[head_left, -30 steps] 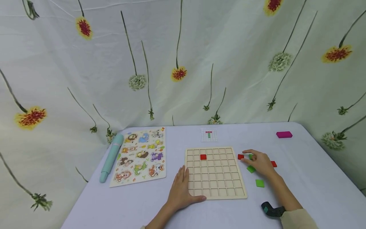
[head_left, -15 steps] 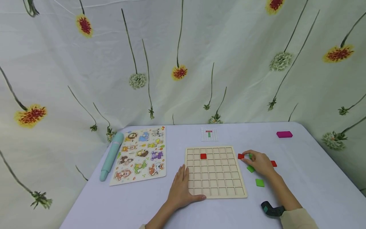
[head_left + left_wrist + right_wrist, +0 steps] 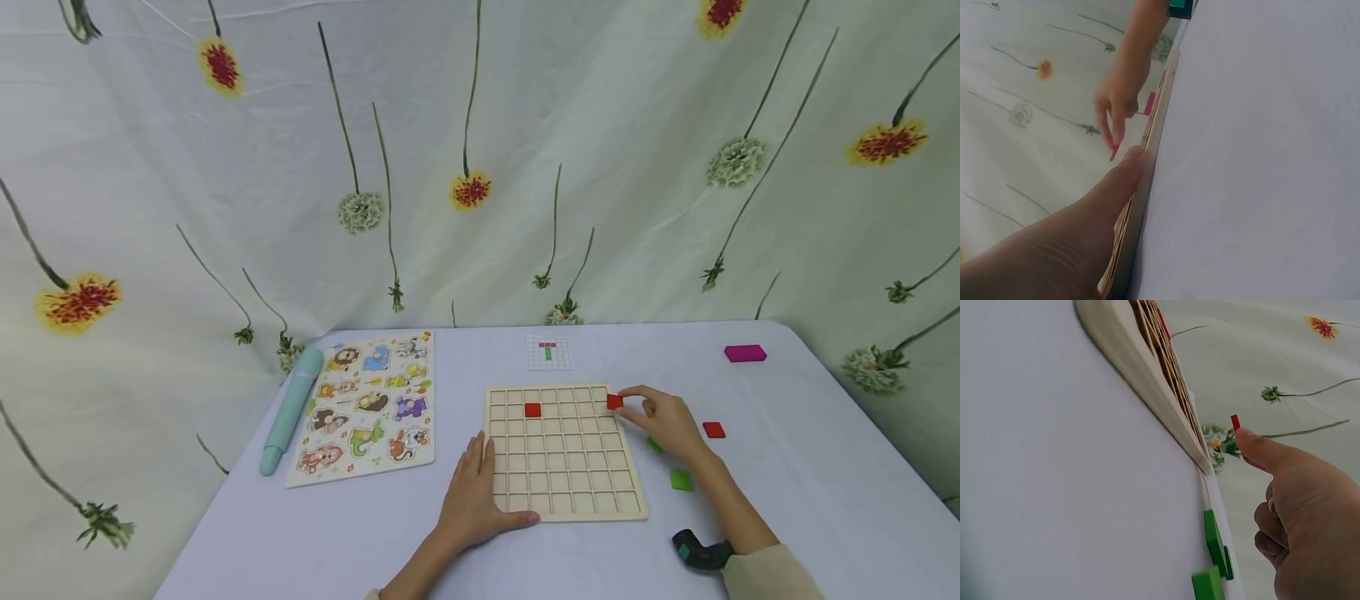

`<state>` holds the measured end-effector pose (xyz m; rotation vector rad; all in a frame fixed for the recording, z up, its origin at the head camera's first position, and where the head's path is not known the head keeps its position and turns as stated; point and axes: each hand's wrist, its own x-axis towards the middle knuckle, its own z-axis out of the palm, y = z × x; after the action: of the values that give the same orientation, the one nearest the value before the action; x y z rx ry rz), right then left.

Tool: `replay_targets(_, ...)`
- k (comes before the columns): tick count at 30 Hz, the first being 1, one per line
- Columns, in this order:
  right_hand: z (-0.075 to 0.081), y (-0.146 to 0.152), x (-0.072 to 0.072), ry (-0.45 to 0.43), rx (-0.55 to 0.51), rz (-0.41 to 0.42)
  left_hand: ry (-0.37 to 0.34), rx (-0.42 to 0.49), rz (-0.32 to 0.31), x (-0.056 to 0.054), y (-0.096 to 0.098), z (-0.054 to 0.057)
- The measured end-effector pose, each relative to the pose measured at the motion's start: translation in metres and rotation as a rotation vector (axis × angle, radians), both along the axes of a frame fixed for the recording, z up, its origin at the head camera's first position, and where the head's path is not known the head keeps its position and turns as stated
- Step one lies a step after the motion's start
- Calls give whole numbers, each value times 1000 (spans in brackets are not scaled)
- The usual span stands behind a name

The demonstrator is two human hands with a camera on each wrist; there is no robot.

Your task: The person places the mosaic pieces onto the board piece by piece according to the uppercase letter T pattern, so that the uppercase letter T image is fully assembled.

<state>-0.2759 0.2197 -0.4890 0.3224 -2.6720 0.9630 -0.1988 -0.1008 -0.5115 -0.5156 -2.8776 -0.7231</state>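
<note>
A wooden grid board (image 3: 566, 467) lies on the table, with one red square tile (image 3: 532, 410) set in a cell of its second row. My left hand (image 3: 474, 498) rests at the board's near left corner, fingers along the left edge and thumb along the near edge. Between thumb and forefinger my right hand (image 3: 667, 421) pinches another red square tile (image 3: 615, 402), over the board's far right edge. In the right wrist view that pinched tile (image 3: 1235, 422) pokes up past the thumb, raised above the board's level.
Green tiles (image 3: 682, 479) and a red tile (image 3: 714, 430) lie right of the board. Behind it is a card with a coloured grid pattern (image 3: 548, 354). An animal puzzle board (image 3: 367, 417) and a teal tube (image 3: 291, 412) are at left, a magenta block (image 3: 746, 353) at far right.
My right hand has lifted the red tile off the table and carried it left to the board's edge. The left hand stays in place.
</note>
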Motion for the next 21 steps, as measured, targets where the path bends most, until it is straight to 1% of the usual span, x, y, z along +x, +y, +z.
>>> replay_targets(2,1,-10,-3,5,-9,20,3,-5,1,-1,0,-1)
replay_targets(6,3,-31,-7,-1,-32,65,-12,-10,1,-1,0,0)
replay_targets(10,0,-51,-13,-1,-43,98,-29,-8,1,-1,1,1)
replay_targets(17,-6,-77,-23,-43,-40,109,-20,-7,4,0,0,2)
replay_targets(21,-8,-85,-24,-78,-33,104,-25,-8,5,0,0,2)
